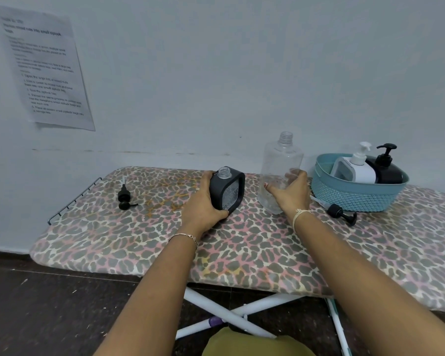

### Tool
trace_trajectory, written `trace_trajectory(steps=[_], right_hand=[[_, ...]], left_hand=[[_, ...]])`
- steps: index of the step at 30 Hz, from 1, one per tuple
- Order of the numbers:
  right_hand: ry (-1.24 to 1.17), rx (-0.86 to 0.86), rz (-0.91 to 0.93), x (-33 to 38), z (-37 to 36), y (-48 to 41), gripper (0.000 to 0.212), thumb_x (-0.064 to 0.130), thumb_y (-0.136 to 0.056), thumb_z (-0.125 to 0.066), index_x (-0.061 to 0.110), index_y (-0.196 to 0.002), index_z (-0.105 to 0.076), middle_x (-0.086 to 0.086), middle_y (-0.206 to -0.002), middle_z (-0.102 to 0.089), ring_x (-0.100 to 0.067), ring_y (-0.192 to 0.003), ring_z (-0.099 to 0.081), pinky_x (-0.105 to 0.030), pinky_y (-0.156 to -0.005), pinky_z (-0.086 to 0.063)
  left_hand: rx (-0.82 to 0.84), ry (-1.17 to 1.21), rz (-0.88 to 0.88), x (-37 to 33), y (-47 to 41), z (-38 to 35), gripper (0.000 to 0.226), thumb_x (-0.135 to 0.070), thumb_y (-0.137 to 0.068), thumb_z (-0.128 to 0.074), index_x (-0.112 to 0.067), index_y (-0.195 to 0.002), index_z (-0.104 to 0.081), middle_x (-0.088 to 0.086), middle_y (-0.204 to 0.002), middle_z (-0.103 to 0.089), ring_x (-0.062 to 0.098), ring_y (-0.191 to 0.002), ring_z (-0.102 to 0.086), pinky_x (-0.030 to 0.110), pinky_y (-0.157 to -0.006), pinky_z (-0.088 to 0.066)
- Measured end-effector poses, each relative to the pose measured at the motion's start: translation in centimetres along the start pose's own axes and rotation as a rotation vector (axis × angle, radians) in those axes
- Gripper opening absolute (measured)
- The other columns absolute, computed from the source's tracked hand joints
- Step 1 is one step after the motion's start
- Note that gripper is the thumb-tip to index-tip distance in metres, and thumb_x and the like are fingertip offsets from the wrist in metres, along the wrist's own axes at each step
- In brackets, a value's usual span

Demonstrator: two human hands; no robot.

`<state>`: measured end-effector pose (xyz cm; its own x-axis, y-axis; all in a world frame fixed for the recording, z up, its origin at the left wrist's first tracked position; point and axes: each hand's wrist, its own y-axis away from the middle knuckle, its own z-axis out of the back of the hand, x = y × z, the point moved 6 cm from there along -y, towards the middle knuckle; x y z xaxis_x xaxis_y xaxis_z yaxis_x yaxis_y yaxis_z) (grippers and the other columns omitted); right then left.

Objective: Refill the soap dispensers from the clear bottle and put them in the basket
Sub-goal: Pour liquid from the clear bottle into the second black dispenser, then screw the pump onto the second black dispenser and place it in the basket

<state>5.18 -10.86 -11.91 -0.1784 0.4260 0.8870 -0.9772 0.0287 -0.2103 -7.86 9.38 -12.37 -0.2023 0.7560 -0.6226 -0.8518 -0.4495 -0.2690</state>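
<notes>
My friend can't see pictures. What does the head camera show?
A left hand holds an open dark square dispenser and a right hand a clear uncapped bottle on a leopard-print ironing board, beside a blue basket.

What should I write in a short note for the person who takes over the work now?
Left hand grips the open black dispenser on the board.
Right hand grips the uncapped clear bottle, which looks almost empty.
Two pump heads lie loose: one at left, one by the basket.
Done: the white and the black dispensers are in the basket.
Left: fill the open dispenser, fit its pump, put it in the basket.
</notes>
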Motion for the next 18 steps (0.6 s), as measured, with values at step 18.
trace_trajectory(steps=[18], right_hand=[[0.15,-0.15,0.04,1.6,-0.4,5.5,0.112,0.031,-0.071,-0.081,0.009,-0.151,-0.006,-0.011,-0.159,-0.004,-0.026,-0.147,-0.006,-0.044,-0.12,-0.012]], left_hand=[[0.012,0.032,0.012,-0.9,0.3,-0.1,0.11,-0.021,-0.065,-0.085,-0.035,-0.146,-0.013,0.006,-0.128,-0.058,0.028,-0.1,-0.064,0.041,-0.08,-0.056]])
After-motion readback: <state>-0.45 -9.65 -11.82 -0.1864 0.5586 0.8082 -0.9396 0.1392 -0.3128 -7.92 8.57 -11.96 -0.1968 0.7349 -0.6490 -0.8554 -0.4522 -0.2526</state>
